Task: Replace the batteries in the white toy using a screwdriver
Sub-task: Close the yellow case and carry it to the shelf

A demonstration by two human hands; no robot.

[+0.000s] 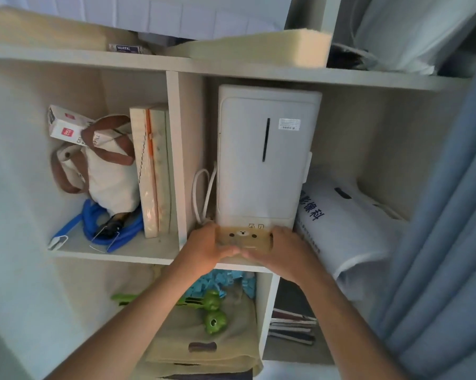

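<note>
Both my hands hold a small tan box with a bear face at the front edge of the middle shelf. My left hand grips its left end and my right hand grips its right end, fingers curled round it. Directly behind the box stands a tall white appliance. No white toy, screwdriver or batteries can be made out; the box's contents are hidden.
A white cable loops left of the appliance. The left cubby holds a canvas bag, a blue cord and flat boxes. A white printed bag lies to the right. Green toys sit in a fabric bin below. A blue curtain hangs at right.
</note>
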